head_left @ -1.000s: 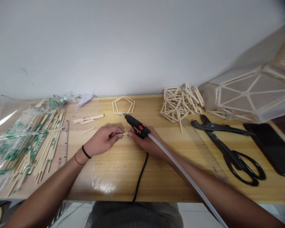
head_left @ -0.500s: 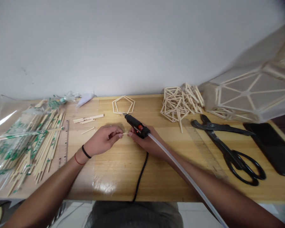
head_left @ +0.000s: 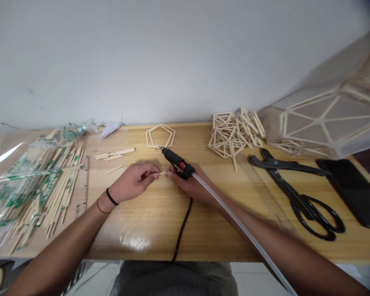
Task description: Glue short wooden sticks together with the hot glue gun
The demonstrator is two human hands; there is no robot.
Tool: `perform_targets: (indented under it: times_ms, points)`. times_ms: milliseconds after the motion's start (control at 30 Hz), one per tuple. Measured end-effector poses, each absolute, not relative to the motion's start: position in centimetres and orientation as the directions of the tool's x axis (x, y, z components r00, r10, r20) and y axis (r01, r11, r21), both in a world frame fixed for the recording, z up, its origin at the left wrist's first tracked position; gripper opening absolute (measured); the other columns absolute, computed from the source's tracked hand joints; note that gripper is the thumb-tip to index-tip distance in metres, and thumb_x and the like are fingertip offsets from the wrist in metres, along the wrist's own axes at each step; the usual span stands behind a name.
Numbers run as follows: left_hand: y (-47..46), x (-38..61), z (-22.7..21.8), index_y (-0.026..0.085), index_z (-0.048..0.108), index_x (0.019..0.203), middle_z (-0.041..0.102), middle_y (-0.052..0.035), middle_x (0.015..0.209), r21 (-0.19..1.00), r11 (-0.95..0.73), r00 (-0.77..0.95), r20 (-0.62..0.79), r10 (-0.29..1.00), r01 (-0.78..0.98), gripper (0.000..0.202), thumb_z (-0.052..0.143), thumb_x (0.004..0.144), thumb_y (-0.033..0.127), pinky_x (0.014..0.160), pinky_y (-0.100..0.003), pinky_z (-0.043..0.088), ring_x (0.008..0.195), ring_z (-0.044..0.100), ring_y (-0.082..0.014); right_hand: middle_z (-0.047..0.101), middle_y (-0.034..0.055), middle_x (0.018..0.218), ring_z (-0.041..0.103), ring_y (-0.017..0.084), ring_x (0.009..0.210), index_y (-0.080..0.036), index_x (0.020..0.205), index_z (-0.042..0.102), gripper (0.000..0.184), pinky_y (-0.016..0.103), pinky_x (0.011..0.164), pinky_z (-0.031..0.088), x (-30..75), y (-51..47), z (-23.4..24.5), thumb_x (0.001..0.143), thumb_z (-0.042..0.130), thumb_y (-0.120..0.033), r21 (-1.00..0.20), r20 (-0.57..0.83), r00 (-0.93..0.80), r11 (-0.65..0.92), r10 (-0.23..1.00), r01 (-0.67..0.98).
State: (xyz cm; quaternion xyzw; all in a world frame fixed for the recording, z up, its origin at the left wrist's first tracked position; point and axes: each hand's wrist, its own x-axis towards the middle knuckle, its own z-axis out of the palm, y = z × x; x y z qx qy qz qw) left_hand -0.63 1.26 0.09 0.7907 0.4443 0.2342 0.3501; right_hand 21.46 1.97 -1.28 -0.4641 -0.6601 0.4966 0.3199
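Note:
My left hand (head_left: 139,179) pinches one end of a short wooden stick (head_left: 162,173) over the middle of the table. In my right hand (head_left: 191,183) is a black hot glue gun (head_left: 175,161), with a long white glue stick (head_left: 234,221) running out of its back. The thumb and a fingertip of that hand also meet the stick's other end. Beyond the gun's nozzle lie two stick pentagons (head_left: 160,135), one overlapping the other; whether the tip touches them I cannot tell. Several cut sticks (head_left: 115,154) rest left of the pentagons.
Skewers in green-printed wrappers (head_left: 54,185) cover the left side beside a ruler (head_left: 85,185). Joined stick frames (head_left: 226,135) stand at the back right. Black scissors (head_left: 296,197), a phone (head_left: 351,191) and a large bagged stick structure (head_left: 320,119) lie right. A black cord (head_left: 182,230) hangs over the front edge.

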Motion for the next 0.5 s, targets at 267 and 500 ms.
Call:
perform_targets:
  times_ms: [267, 500]
  points:
    - [1.24, -0.58, 0.12, 0.016, 0.068, 0.09, 0.065, 0.0, 0.074, 0.762, -0.362, 0.495, 0.063, 0.866, 0.537, 0.017, 0.055, 0.098, 0.024, 0.057, -0.022, 0.038, 0.061, 0.05, -0.0103, 0.059, -0.0014, 0.071, 0.054, 0.015, 0.066, -0.019, 0.081, 0.06, 0.018, 0.027, 0.064, 0.043, 21.44, 2.0, -1.16, 0.084, 0.065, -0.036, -0.951, -0.042, -0.367, 0.075, 0.929, 0.3]
    - [1.29, -0.64, 0.03, 0.016, 0.069, 0.091, 0.066, -0.0008, 0.077, 0.763, -0.36, 0.501, 0.054, 0.864, 0.538, 0.017, 0.055, 0.098, 0.024, 0.06, -0.022, 0.04, 0.063, 0.051, -0.011, 0.06, -0.0012, 0.072, 0.054, 0.015, 0.066, -0.02, 0.082, 0.06, 0.019, 0.028, 0.065, 0.044, 21.44, 2.0, -1.18, 0.084, 0.065, -0.038, -0.95, -0.042, -0.366, 0.076, 0.93, 0.303]
